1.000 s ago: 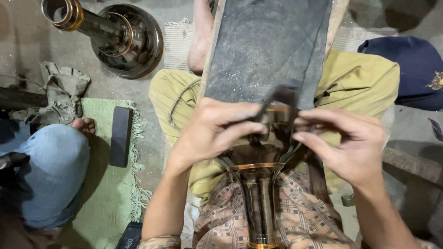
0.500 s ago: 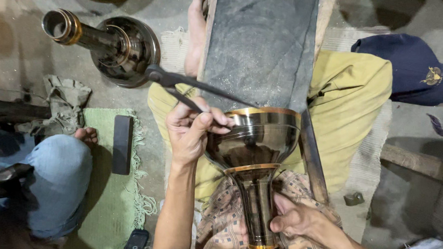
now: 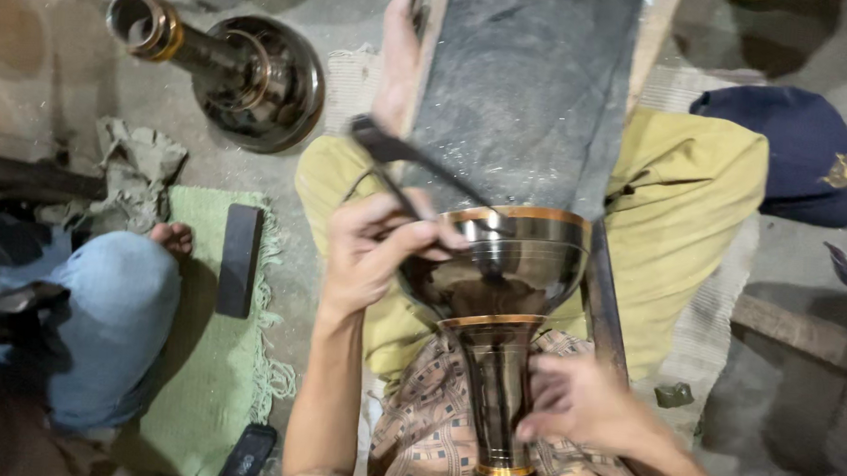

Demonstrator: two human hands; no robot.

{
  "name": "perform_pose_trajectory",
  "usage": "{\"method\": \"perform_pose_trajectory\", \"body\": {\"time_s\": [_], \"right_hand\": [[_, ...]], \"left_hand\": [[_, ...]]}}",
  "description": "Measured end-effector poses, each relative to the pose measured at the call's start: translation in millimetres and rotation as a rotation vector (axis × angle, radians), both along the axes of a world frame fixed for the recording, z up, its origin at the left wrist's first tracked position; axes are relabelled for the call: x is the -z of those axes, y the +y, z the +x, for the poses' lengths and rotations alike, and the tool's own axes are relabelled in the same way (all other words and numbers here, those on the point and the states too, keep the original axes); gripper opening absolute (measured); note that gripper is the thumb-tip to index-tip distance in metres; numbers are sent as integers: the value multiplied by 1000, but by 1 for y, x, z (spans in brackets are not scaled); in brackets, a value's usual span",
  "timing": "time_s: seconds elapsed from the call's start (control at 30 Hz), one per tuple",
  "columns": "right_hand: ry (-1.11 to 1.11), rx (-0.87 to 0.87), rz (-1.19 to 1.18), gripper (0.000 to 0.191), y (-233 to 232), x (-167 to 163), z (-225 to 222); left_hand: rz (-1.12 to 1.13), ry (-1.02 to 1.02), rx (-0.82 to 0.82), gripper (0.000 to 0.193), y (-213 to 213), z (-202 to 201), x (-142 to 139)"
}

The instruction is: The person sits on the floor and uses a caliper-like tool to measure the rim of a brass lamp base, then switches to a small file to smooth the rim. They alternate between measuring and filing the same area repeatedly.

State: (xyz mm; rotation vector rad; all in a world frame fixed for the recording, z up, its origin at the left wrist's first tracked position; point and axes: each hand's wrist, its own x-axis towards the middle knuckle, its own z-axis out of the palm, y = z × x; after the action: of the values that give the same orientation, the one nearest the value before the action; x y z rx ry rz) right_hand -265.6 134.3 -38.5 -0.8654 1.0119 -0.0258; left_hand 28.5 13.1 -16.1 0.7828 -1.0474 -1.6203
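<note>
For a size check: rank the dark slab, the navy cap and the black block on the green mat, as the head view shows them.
1. Dark slab, clearly largest.
2. Navy cap.
3. Black block, smallest.

I count two dark metal vases: one [image 3: 502, 299] between my hands, one [image 3: 231, 63] lying beyond my left hand [image 3: 370, 255]; one tongs [image 3: 417, 171], one cap [image 3: 808, 155].

one view only, from a camera worn on the person's head, looking almost straight down at close range over the lap. the left hand [image 3: 375, 255] and right hand [image 3: 578, 402] fill the lower centre of the frame around a dark metal goblet-shaped vase [image 3: 502, 299]. the slate-grey board [image 3: 535, 91] runs toward the top edge; the concrete floor [image 3: 40, 88] shows at upper left.
</note>
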Motion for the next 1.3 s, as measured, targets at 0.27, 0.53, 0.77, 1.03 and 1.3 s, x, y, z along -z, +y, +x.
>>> {"method": "perform_pose_trajectory", "body": {"time_s": [0.27, 0.53, 0.77, 1.03, 1.3], "right_hand": [[286, 258, -954, 32, -99, -78, -18], [264, 159, -1134, 31, -151, -107, 21], [217, 67, -1205, 23, -159, -105, 29], [221, 121, -1167, 22, -160, -111, 38], [257, 71, -1222, 20, -159, -116, 40]], "left_hand": [[76, -61, 172, 13, -15, -13, -26], [65, -83, 174, 19, -16, -12, -25], [38, -25, 169, 21, -19, -12, -21], [54, 18, 161, 20, -21, -7, -21], [-17, -81, 165, 17, -21, -7, -24]]}}
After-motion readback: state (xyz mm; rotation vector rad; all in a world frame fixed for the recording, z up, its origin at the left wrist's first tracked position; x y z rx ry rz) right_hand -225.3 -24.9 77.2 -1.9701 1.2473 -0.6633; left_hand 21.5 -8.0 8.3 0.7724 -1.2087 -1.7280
